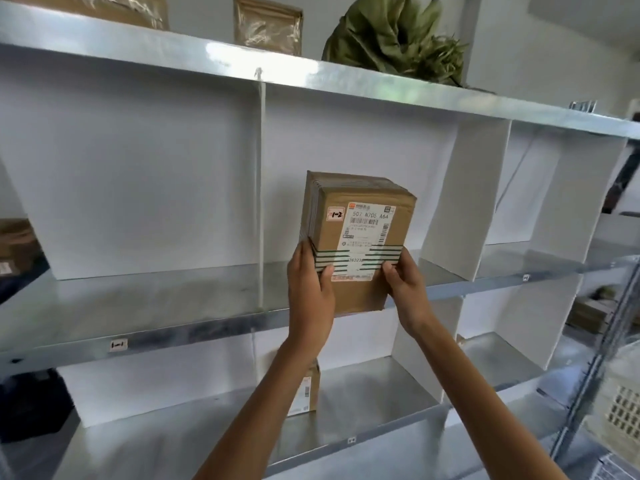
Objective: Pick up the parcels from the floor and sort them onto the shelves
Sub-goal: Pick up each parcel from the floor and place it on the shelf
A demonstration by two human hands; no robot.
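Note:
A brown cardboard parcel with a white shipping label and a small "1-2" sticker is held up in front of the middle shelf. My left hand grips its lower left edge, thumb on the front face. My right hand grips its lower right edge the same way. The parcel's bottom hangs just below the shelf's front lip, before the compartment right of a thin white divider. A tag reading "1-1" marks the compartment to the left.
White dividers split the metal shelves into compartments. Another small parcel stands on the lower shelf behind my left forearm. On the top shelf sit taped brown parcels and a green woven sack. A white crate is at the right.

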